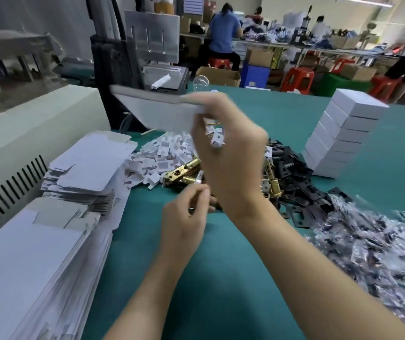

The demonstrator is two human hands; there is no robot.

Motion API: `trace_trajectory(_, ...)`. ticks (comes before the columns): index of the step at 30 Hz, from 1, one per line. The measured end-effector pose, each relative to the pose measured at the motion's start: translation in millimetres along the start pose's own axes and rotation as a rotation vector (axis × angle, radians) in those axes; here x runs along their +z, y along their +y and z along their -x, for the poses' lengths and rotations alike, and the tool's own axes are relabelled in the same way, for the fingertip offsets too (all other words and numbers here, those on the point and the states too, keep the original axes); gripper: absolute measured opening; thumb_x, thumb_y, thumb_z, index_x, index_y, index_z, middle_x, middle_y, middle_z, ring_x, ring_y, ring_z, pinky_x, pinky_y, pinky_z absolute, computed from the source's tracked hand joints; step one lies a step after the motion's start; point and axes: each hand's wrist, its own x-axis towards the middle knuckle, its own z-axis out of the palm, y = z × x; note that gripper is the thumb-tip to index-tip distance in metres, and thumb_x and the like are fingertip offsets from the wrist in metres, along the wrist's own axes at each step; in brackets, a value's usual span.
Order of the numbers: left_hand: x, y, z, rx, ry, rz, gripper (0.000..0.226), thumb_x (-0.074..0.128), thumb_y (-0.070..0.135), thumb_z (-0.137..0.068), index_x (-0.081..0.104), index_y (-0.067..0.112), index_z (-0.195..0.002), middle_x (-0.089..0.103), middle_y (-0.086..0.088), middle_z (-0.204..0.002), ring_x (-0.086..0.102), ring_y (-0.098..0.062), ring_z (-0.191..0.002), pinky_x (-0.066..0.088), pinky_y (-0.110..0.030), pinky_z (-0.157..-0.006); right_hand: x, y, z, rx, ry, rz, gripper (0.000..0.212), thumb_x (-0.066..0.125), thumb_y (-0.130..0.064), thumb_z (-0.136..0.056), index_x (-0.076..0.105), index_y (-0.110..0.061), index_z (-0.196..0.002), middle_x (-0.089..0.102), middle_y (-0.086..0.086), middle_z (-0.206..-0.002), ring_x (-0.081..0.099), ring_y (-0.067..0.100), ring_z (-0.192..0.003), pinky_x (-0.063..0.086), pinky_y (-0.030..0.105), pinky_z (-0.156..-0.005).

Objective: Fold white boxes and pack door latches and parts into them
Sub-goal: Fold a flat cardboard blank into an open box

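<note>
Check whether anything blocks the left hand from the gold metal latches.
Nothing visible: the left hand is right beside the gold metal latches. The right hand holds the flat white cardboard box raised above them, not in between.

Left hand [184, 224], right hand [231, 155] bare; forearms bare up to frame edge.

The white box blank [162, 111] at our right hand's [228, 155] fingertips is blurring. That hand is covering some brass latches [182, 171] behind it, and we are not making out the small piece [198, 180] our left hand [184, 217] is pinching.
</note>
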Motion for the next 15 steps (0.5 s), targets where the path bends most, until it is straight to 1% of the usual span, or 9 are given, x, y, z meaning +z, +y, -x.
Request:
trace_trajectory(1, -1, -1, -1, -0.006, 0.06, 0.031, 0.033, 0.054, 0.012, -0.107, 0.063, 0.034, -0.084, 0.069, 0.024, -0.068, 0.063, 0.003, -0.061, 0.044, -0.009, -0.059, -19, 2, 9, 0.127, 0.05, -0.069, 0.025, 0.063, 0.008, -0.088, 0.072, -0.008, -0.106, 0.074, -0.006, -0.095, 0.071, 0.011, -0.086, 0.058, 0.028, -0.08)
trace_trajectory(2, -1, 0, -3, -0.035, 0.098, 0.067, 0.029, 0.051, 0.016, -0.11, 0.067, 0.029, -0.09, 0.075, 0.018, -0.077, 0.069, 0.0, -0.068, 0.05, -0.015, -0.064, -35, 8, 20, 0.276, 0.078, -0.168, 0.024, 0.063, 0.007, -0.09, 0.069, -0.01, -0.106, 0.072, -0.006, -0.093, 0.07, 0.011, -0.085, 0.058, 0.028, -0.077)
trace_trajectory(4, -1, -6, -9, -0.136, 0.122, 0.186, 0.032, 0.042, 0.012, -0.112, 0.065, 0.019, -0.092, 0.079, 0.004, -0.083, 0.074, -0.01, -0.072, 0.053, -0.022, -0.062, -58, 23, 42, 0.587, 0.102, -0.37, 0.025, 0.064, 0.006, -0.091, 0.065, -0.014, -0.105, 0.072, -0.005, -0.09, 0.068, 0.011, -0.082, 0.059, 0.033, -0.076)
trace_trajectory(5, -4, -6, -11, -0.199, 0.091, 0.263, 0.035, 0.037, 0.008, -0.112, 0.064, 0.016, -0.092, 0.079, 0.0, -0.084, 0.076, -0.013, -0.072, 0.053, -0.023, -0.059, -64, 31, 54, 0.726, 0.106, -0.419, 0.027, 0.063, 0.007, -0.091, 0.064, -0.016, -0.106, 0.073, -0.005, -0.09, 0.067, 0.011, -0.081, 0.059, 0.036, -0.076)
trace_trajectory(7, -8, -4, -13, -0.299, -0.023, 0.47, 0.041, 0.03, 0.001, -0.11, 0.067, 0.014, -0.099, 0.079, -0.005, -0.09, 0.078, -0.018, -0.075, 0.056, -0.024, -0.056, -74, 47, 72, 0.914, 0.104, -0.469, 0.031, 0.062, 0.008, -0.092, 0.065, -0.02, -0.105, 0.071, -0.006, -0.085, 0.062, 0.008, -0.074, 0.055, 0.03, -0.069)
trace_trajectory(9, -14, 1, -13, -0.344, -0.1, 0.629, 0.042, 0.034, 0.01, -0.111, 0.075, 0.018, -0.104, 0.08, -0.002, -0.096, 0.076, -0.015, -0.08, 0.059, -0.026, -0.061, -83, 60, 81, 0.961, 0.079, -0.472, 0.032, 0.059, 0.008, -0.093, 0.065, -0.02, -0.105, 0.068, -0.008, -0.08, 0.055, 0.006, -0.066, 0.049, 0.023, -0.062)
trace_trajectory(12, -20, 10, -10, -0.413, -0.254, 0.723, 0.049, 0.046, 0.054, -0.1, 0.081, 0.023, -0.086, 0.078, -0.001, -0.092, 0.07, -0.012, -0.083, 0.058, -0.024, -0.07, -90, 72, 84, 1.0, -0.014, -0.498, 0.043, 0.053, 0.012, -0.091, 0.063, -0.02, -0.119, 0.073, -0.005, -0.085, 0.057, 0.006, -0.065, 0.047, 0.021, -0.058)
trace_trajectory(13, -20, 13, -8, -0.422, -0.338, 0.7, 0.052, 0.047, 0.061, -0.096, 0.082, 0.024, -0.088, 0.078, -0.001, -0.097, 0.071, -0.014, -0.088, 0.057, -0.025, -0.075, -90, 73, 86, 1.017, -0.055, -0.516, 0.048, 0.052, 0.013, -0.092, 0.061, -0.021, -0.124, 0.075, -0.004, -0.086, 0.06, 0.005, -0.067, 0.048, 0.02, -0.056)
trace_trajectory(15, -17, 19, -2, -0.388, -0.521, 0.607, 0.053, 0.052, 0.07, -0.091, 0.083, 0.031, -0.109, 0.078, 0.004, -0.118, 0.072, -0.015, -0.11, 0.058, -0.027, -0.086, -87, 70, 91, 1.014, -0.129, -0.534, 0.052, 0.055, 0.013, -0.093, 0.056, -0.024, -0.129, 0.075, 0.0, -0.085, 0.062, 0.006, -0.067, 0.05, 0.02, -0.056)
